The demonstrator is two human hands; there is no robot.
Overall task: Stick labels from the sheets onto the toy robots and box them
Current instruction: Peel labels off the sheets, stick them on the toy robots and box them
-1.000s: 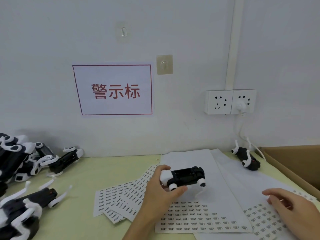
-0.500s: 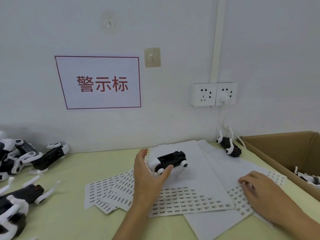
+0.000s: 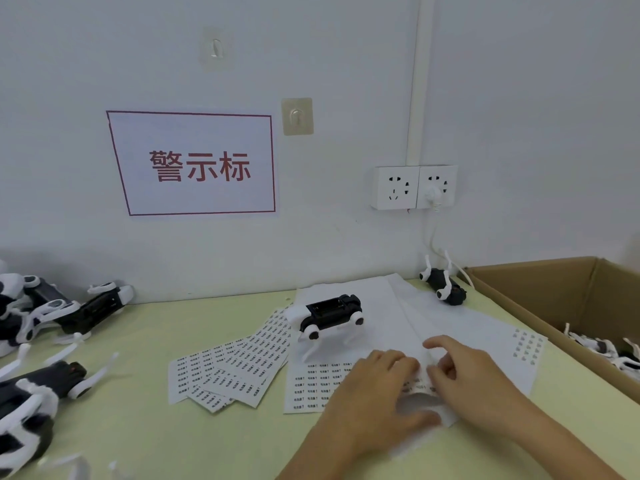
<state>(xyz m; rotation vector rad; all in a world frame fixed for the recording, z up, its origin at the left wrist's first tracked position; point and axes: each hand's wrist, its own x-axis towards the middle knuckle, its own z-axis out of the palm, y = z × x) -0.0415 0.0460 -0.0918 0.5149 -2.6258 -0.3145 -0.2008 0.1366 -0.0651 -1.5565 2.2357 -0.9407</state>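
A black-and-white toy robot (image 3: 329, 315) stands by itself on a white label sheet (image 3: 311, 386) at mid-table. In front of it, my left hand (image 3: 374, 400) lies on that sheet, fingers on top and thumb below a raised fold of paper. My right hand (image 3: 474, 379) is beside it, with bent fingertips on the same rows of labels; blur hides whether it pinches a label. Several more label sheets (image 3: 235, 372) fan out to the left. An open cardboard box (image 3: 540, 282) at the right holds several toy robots (image 3: 602, 348).
Another toy robot (image 3: 443, 289) lies by the wall near the box corner. Several more robots (image 3: 100, 306) are heaped at the left edge, one (image 3: 41, 382) near the front. A wall socket (image 3: 412, 187) with a plugged cable hangs above the table.
My left hand has let go of the toy robot, which now stands on the sheet, and has dropped to the label sheet. My right hand has moved left to meet it.
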